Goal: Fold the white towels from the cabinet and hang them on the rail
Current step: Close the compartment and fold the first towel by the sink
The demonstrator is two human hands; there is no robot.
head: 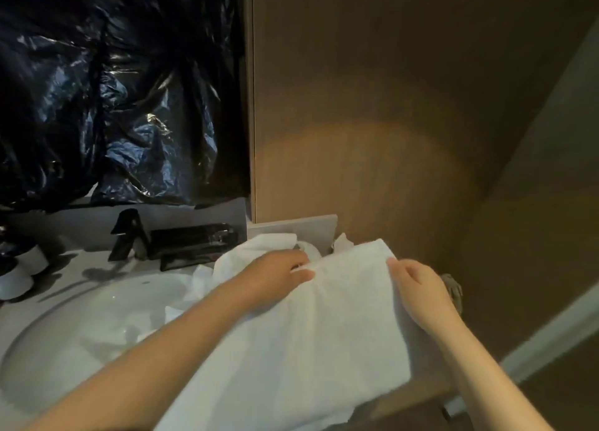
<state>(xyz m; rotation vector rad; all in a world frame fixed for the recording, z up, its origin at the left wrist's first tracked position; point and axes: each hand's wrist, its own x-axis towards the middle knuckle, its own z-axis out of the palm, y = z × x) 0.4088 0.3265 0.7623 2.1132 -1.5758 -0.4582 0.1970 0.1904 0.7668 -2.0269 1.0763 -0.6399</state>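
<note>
One towel (pixel 324 333) lies on the counter (pixel 81 255) beside the sink (pixel 81 327), half folded I judge; my left hand (pixel 282 268) pinches its top edge, my right hand (pixel 418 288) grips its corner. Hanging is not yet done; no rail shows.

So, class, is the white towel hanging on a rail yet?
No, the white towel lies over the sink edge, gripped by the left hand and right hand.

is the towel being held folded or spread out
Likely folded: the white towel shows a rounded, doubled top edge between the left hand and right hand, which grip it. Layer count: cannot tell.
</note>
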